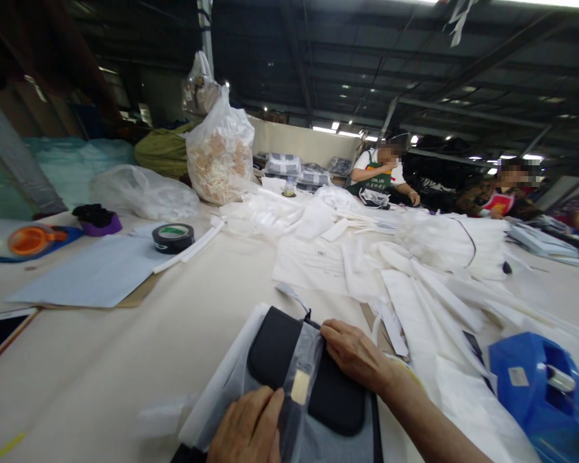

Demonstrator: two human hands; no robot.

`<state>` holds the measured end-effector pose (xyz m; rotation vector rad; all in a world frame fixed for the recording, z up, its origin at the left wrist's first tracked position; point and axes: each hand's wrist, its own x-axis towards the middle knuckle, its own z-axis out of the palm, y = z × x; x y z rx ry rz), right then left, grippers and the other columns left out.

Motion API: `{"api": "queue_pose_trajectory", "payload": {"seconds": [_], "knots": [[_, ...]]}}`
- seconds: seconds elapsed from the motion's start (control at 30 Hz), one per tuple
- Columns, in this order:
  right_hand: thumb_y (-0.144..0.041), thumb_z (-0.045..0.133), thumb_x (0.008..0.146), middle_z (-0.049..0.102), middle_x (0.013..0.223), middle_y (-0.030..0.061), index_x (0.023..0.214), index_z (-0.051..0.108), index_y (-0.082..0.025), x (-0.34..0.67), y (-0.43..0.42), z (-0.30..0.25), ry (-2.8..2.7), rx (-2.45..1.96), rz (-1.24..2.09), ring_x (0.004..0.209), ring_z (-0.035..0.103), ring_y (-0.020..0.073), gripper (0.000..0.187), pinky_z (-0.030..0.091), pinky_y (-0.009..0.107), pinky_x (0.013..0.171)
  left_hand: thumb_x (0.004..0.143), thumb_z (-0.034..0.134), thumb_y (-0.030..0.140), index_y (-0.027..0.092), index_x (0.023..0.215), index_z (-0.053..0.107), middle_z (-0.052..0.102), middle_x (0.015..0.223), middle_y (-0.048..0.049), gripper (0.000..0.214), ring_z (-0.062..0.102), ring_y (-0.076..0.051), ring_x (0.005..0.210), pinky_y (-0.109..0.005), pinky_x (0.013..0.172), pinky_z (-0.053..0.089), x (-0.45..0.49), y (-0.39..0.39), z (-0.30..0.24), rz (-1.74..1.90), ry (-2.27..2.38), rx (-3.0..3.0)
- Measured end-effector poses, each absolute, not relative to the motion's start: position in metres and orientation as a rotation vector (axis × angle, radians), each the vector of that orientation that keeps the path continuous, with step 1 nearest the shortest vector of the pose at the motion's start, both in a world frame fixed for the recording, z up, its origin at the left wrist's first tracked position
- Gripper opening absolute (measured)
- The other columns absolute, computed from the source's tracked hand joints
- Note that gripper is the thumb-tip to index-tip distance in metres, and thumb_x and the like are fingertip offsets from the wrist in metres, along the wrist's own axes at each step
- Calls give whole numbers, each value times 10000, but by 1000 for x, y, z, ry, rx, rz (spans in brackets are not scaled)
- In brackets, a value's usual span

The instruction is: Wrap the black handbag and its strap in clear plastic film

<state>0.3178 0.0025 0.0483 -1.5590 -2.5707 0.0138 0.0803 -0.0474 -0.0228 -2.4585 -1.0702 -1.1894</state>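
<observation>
**Operator:** Report the position of the work item relative to the fingers.

**Inspector:** One black pouch (313,379) lies near the front edge of the table (125,360), partly covered by a clear plastic sleeve (301,366). The left hand (248,427) rests on the pouch's near end, at the lower edge of the sleeve. The right hand (354,354) lies flat on the pouch's far right edge, fingertips touching the top corner of the sleeve.

**Operator:** Item count?

**Inspector:** One pouch, one sleeve with one small tan label (299,387). One black tape roll (173,237) stands well apart on the left. One blue tape dispenser (542,392) sits at the right. White folded fabric pieces (414,283) are heaped behind the pouch; their number cannot be determined. Two other persons (380,173) sit at the far side.

**Operator:** Finger state?

**Inspector:** Right hand: fingers extended, held together, pressing down on pouch and sleeve, not clamped on anything. Left hand: fingers laid close together on the sleeve; thumb partly out of frame, so whether it pinches the plastic cannot be determined.
</observation>
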Motion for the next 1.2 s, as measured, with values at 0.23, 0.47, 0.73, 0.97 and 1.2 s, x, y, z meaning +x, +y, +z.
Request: {"api": "queue_pose_trajectory", "payload": {"seconds": [0.23, 0.47, 0.73, 0.97, 1.2], "knots": [[-30, 341, 816, 627, 954, 106, 942, 583, -124, 321, -2, 53, -2469, -1541, 1, 868, 595, 193, 289, 505, 319, 806, 838, 344, 6, 196, 1233, 501, 508, 1089, -94, 465, 546, -168, 961, -262, 810, 460, 78, -51, -19, -1152, -1045, -2531], [-337, 418, 938, 589, 1182, 170, 1264, 472, -83, 278, -15, 44, -2288, -1749, -156, 1079, 555, 273, 417, 467, 449, 920, 826, 341, 39, 131, 1210, 524, 532, 1048, -115, 435, 554, -188, 933, -286, 763, 478, 77, -47, -19, -1109, -962, -2523], [-373, 322, 962, 547, 1246, 206, 1302, 437, -103, 277, -15, 22, -2348, -1769, -174, 1113, 543, 295, 449, 477, 480, 903, 870, 349, 81, 106, 1070, 568, 599, 970, -89, 298, 550, -162, 917, -249, 806, 486, 63, -44, 26, -1414, -926, -2738], [-366, 308, 956, 563, 1234, 202, 1327, 407, -53, 276, -13, 26, -2325, -1877, -181, 1108, 556, 281, 495, 480, 450, 920, 885, 435, 217, 202, 929, 601, 628, 938, -25, 172, 604, -159, 836, -277, 714, 512, 6, -35, 39, -1342, -1404, -2490], [-344, 315, 954, 542, 1267, 204, 1335, 396, -55, 277, -11, 25, -2328, -1910, -119, 1133, 548, 278, 486, 471, 450, 934, 805, 401, 326, 180, 877, 639, 670, 872, -50, 289, 631, -208, 825, -372, 801, 500, -8, -26, 33, -1430, -1981, -2511]]}}
